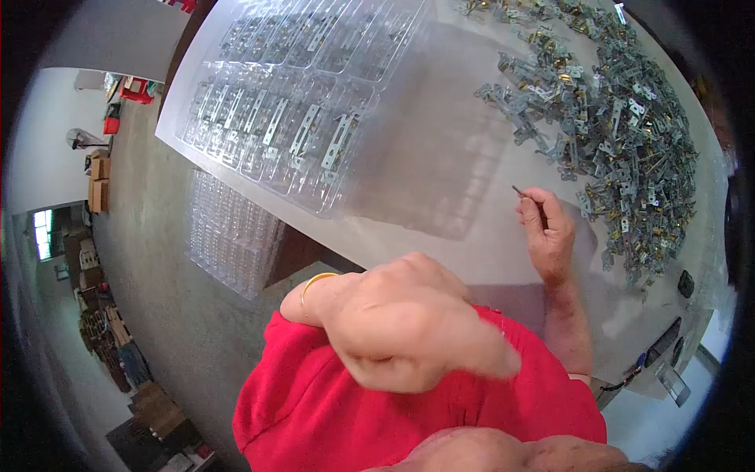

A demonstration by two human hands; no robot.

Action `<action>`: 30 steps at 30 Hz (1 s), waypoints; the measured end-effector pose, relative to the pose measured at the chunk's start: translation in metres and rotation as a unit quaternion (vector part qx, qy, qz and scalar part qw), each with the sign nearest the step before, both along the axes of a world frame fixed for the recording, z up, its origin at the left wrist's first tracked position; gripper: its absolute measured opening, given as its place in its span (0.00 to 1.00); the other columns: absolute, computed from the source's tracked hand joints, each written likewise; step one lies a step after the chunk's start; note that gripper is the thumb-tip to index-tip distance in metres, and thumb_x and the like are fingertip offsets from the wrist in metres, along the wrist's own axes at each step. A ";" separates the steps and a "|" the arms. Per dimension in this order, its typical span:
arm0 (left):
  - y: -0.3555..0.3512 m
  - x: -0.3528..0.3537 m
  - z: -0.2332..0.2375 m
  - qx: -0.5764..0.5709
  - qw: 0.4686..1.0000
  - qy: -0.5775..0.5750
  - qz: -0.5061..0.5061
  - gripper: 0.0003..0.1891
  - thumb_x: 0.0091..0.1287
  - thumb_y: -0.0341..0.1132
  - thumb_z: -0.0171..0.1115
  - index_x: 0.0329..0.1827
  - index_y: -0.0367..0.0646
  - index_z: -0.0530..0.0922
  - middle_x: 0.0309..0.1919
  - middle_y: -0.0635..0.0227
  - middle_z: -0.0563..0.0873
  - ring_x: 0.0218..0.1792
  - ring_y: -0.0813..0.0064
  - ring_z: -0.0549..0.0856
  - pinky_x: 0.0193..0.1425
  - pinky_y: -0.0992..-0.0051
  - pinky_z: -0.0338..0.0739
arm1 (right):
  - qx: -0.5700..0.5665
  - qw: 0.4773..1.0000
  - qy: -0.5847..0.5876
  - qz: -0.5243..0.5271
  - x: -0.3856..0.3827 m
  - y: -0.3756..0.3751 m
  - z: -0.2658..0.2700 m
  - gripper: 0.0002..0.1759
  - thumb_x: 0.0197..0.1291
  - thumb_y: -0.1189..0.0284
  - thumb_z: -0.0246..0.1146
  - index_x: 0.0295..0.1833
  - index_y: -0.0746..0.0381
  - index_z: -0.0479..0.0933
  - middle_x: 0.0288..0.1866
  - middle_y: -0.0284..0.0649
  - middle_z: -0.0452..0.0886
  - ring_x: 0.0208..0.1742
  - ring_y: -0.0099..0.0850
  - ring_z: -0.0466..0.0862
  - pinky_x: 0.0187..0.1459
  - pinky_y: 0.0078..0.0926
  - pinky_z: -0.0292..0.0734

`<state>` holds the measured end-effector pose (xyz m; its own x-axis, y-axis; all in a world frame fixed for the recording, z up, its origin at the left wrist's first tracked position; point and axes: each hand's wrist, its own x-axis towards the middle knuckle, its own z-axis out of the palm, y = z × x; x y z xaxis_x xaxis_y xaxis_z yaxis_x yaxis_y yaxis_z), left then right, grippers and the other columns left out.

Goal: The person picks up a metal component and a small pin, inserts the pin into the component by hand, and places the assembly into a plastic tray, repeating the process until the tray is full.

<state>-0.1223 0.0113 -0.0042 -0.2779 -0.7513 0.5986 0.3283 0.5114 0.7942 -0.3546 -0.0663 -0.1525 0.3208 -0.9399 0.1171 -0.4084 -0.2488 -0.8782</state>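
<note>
My left hand (417, 322), with a yellow bangle (313, 282) at its wrist, is raised close to the camera in front of the red shirt. Its fingers are curled in and partly blurred; whatever they may hold is hidden. Over the table (472, 263), my right hand (548, 228) pinches a thin, dark, rod-like piece (518, 191) between thumb and fingers, its tip poking out. Just right of that hand spreads a large heap of small metal brackets (629, 149), some with brass-coloured parts. Clear plastic trays (321, 206) holding rows of metal pieces lie at the table's far left.
Below the table's left edge stands a stack of clear plastic trays (228, 236). A small black lump (686, 284) and a dark, flat object (663, 342) lie near the right edge. Cardboard boxes (99, 181) and a fan (79, 139) stand along the left wall.
</note>
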 end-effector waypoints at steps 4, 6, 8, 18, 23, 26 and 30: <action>0.009 -0.003 -0.012 0.125 0.982 -0.101 0.103 0.13 0.56 0.11 0.58 0.37 0.40 0.77 0.18 0.74 0.73 0.17 0.85 0.69 0.20 0.77 0.59 | -0.010 1.000 -0.018 0.006 -0.001 -0.001 -0.003 0.07 0.74 0.73 0.64 0.53 0.62 0.81 0.36 0.36 0.85 0.35 0.22 0.83 0.38 0.23 0.79; 0.004 -0.008 -0.018 0.185 0.962 -0.152 0.133 0.12 0.59 0.13 0.59 0.41 0.39 0.77 0.21 0.75 0.76 0.21 0.87 0.72 0.24 0.80 0.64 | 0.036 0.998 -0.045 0.003 -0.004 0.000 0.001 0.06 0.74 0.74 0.64 0.52 0.62 0.81 0.36 0.36 0.85 0.35 0.21 0.83 0.37 0.21 0.78; -0.006 -0.014 -0.031 0.210 0.941 -0.205 0.168 0.11 0.63 0.15 0.61 0.46 0.38 0.76 0.24 0.74 0.79 0.23 0.87 0.75 0.27 0.81 0.68 | 0.067 0.994 -0.084 -0.005 -0.005 0.002 0.002 0.06 0.76 0.74 0.62 0.52 0.62 0.80 0.36 0.34 0.85 0.35 0.19 0.83 0.36 0.20 0.78; -0.087 -0.040 -0.089 -0.025 0.795 -0.478 0.371 0.07 0.68 0.22 0.63 0.47 0.40 0.78 0.39 0.61 0.84 0.37 0.61 0.85 0.41 0.66 0.80 | 0.129 0.966 -0.223 -0.034 -0.013 -0.001 0.002 0.09 0.80 0.68 0.58 0.53 0.63 0.78 0.32 0.32 0.82 0.31 0.18 0.81 0.33 0.18 0.77; -0.128 -0.038 -0.110 -0.101 0.716 -0.568 0.393 0.15 0.66 0.21 0.60 0.54 0.43 0.82 0.52 0.57 0.83 0.56 0.53 0.82 0.58 0.58 0.79 | 0.129 0.965 -0.228 -0.013 -0.016 -0.004 -0.005 0.08 0.79 0.69 0.59 0.52 0.63 0.78 0.30 0.32 0.83 0.29 0.19 0.81 0.32 0.19 0.77; -0.140 -0.034 -0.122 -0.162 0.698 -0.591 0.370 0.19 0.64 0.21 0.59 0.57 0.46 0.83 0.55 0.55 0.82 0.60 0.50 0.80 0.63 0.56 0.77 | 0.127 0.966 -0.223 -0.009 -0.017 -0.005 -0.002 0.08 0.79 0.69 0.59 0.51 0.63 0.77 0.30 0.33 0.83 0.29 0.20 0.82 0.32 0.20 0.78; -0.141 -0.034 -0.128 -0.137 0.714 -0.595 0.343 0.17 0.65 0.23 0.60 0.56 0.46 0.82 0.59 0.54 0.81 0.64 0.50 0.79 0.66 0.55 0.75 | 0.119 0.971 -0.210 -0.010 -0.017 -0.005 0.003 0.08 0.78 0.70 0.60 0.51 0.63 0.78 0.31 0.34 0.84 0.30 0.21 0.84 0.32 0.21 0.79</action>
